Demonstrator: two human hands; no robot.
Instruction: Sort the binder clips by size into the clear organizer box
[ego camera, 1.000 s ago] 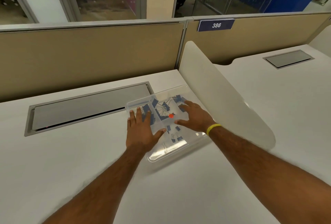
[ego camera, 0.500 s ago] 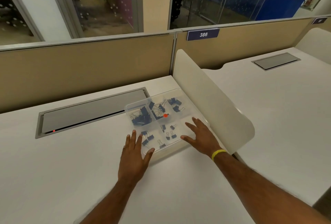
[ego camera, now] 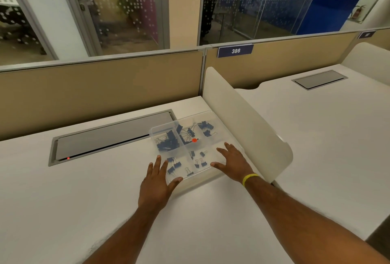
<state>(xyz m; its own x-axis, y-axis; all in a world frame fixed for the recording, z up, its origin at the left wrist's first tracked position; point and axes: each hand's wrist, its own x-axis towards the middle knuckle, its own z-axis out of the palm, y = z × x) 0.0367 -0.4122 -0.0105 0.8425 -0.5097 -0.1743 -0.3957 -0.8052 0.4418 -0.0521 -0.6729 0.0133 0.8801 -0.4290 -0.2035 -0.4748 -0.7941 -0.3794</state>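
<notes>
Binder clips (ego camera: 167,143) sit in the clear organizer box (ego camera: 219,136); your left hand (ego camera: 156,187) and right hand (ego camera: 234,162) lie released at its near corners.

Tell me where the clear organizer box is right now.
Head view, centre: the clear organizer box lies on the desk, between the grey cable hatch at left and the white divider at right.

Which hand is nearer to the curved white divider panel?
Right. The right hand is at the near right corner of the clear organizer box, close beside the divider panel. The left hand is at the box's near left corner, with the box between it and the panel.
</notes>
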